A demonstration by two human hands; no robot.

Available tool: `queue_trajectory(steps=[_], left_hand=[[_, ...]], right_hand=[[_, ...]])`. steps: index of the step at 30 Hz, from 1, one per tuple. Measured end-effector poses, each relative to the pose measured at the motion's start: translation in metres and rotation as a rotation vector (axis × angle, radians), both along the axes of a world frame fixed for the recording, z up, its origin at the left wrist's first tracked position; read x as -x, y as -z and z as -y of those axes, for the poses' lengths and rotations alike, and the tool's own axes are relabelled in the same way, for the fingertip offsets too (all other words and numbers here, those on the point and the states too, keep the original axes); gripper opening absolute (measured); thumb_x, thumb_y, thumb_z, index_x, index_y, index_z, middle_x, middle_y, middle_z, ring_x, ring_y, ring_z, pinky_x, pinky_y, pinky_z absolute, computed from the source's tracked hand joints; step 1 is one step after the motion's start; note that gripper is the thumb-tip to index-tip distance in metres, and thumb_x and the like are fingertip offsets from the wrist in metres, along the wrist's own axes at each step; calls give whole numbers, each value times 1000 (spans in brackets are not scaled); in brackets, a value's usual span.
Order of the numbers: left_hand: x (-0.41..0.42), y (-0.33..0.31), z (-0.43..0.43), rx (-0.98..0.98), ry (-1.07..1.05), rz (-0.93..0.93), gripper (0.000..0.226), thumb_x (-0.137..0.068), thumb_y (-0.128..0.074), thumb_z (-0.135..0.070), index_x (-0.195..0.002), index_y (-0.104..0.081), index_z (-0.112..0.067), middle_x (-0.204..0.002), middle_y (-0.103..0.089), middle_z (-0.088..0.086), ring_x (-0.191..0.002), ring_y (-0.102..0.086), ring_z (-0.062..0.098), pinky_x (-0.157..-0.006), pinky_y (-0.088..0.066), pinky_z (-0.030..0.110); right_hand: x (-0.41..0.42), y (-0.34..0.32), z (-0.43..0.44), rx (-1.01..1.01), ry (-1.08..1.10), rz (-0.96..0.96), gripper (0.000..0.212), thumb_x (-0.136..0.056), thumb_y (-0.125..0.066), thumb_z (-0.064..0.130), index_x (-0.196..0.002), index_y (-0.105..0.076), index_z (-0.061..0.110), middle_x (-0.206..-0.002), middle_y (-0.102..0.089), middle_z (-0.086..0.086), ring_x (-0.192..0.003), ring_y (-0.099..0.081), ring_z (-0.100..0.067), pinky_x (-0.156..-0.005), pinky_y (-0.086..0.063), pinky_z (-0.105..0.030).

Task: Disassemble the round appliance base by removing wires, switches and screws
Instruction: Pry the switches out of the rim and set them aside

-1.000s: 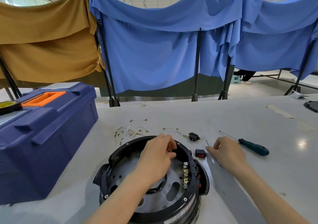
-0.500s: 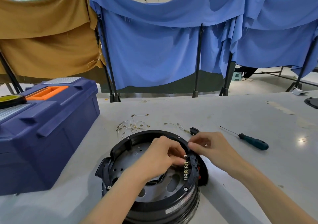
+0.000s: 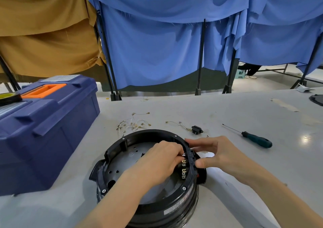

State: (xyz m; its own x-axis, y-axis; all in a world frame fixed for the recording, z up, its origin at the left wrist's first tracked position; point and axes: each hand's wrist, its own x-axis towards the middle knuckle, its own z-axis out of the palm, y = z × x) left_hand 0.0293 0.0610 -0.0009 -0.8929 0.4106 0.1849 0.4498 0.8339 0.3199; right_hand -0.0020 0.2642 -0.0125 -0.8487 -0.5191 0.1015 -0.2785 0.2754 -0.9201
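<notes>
Right hand [image 3: 222, 155] has reached the base [image 3: 150, 136] rim — fingers pinching it — left hand [image 3: 160, 159] curls fingers round terminals [image 3: 184, 171].

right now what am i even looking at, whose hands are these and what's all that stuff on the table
This is one picture from a camera worn on a person's head, looking down at their own two bare hands; there is no machine here. On the grey table stands the round black base of an appliance, opened up. The left hand reaches inside it, fingers curled at a row of small metal contacts; what they pinch is hidden. The right hand grips the wall of the base from outside, at the same spot. Behind the base lie loose wires, a small black socket and a screwdriver. To the left stands a blue toolbox. A blue cloth and a brown cloth hang at the back.
</notes>
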Motion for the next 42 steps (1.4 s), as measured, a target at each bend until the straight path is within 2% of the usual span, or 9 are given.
queue_trajectory(steps=[3, 7, 11, 14, 17, 23, 30, 39, 42], left_hand=[[0, 1, -2, 47, -11, 15, 15, -99, -50, -21, -101, -61, -12, -103, -65, 7, -97, -58, 32, -82, -47, 44], [1, 1, -1, 51, -22, 37, 16, -99, -50, -22, -102, -62, -12, -101, -65, 9, -96, -59, 32, -82, -48, 44], [1, 0, -2, 46, -5, 59, 14, -100, -49, -20, -97, -59, -12, -99, -65, 8, -94, -58, 31, -81, -47, 44], [-1, 0, 0, 31, 29, 65, 12, -100, -47, -20, -88, -48, -18, -90, -59, 3, -85, -56, 28, -77, -46, 44], [-2, 1, 3, 1, 54, 57, 13, -100, -46, -20, -93, -52, -11, -83, -58, 4, -76, -54, 26, -73, -46, 44], [-2, 3, 3, -69, 88, 37, 12, -99, -49, -15, -92, -56, -8, -65, -48, -9, -64, -50, 19, -70, -48, 43], [-2, 6, 1, -48, 49, 31, 13, -100, -47, -15, -88, -51, -11, -74, -54, 5, -69, -52, 27, -71, -47, 48], [1, 9, -1, -26, 24, 30, 13, -100, -46, -15, -87, -48, -14, -73, -53, 6, -67, -52, 27, -67, -47, 46], [3, 9, -3, -16, 11, 41, 12, -100, -45, -14, -88, -44, -16, -71, -49, 2, -64, -50, 24, -64, -47, 43]], right_hand=[[-1, -1, 0, -7, 14, 2, 57, -64, -83, 24, -119, -68, 28, -112, -71, 16, -109, -63, -2, -89, -46, -21], [-2, -1, 0, -31, 19, 8, 53, -72, -84, 12, -119, -68, 28, -111, -71, 17, -109, -63, 0, -93, -43, -22], [-2, -2, 0, -34, 20, 25, 51, -73, -82, 12, -119, -67, 30, -111, -71, 17, -109, -62, 1, -96, -41, -23], [-3, -2, 1, -29, 24, 14, 52, -72, -82, 14, -119, -67, 31, -112, -71, 17, -110, -62, 1, -99, -40, -23], [-4, -2, 2, -18, 22, 12, 54, -68, -82, 22, -118, -67, 31, -114, -70, 18, -112, -61, 2, -103, -38, -24], [-4, -1, 2, -21, 25, 11, 49, -75, -81, 9, -116, -67, 33, -113, -71, 17, -112, -60, 4, -105, -37, -26], [-4, -1, 4, 0, 18, 17, 49, -73, -81, 9, -112, -68, 36, -112, -71, 18, -112, -60, 5, -101, -38, -23], [-4, -1, 4, 5, 31, 41, 49, -72, -82, 12, -112, -68, 36, -112, -71, 18, -113, -59, 5, -105, -37, -29], [-6, -2, 4, -6, 19, 29, 54, -65, -81, 26, -116, -66, 35, -114, -70, 19, -115, -59, 5, -105, -38, -27]])
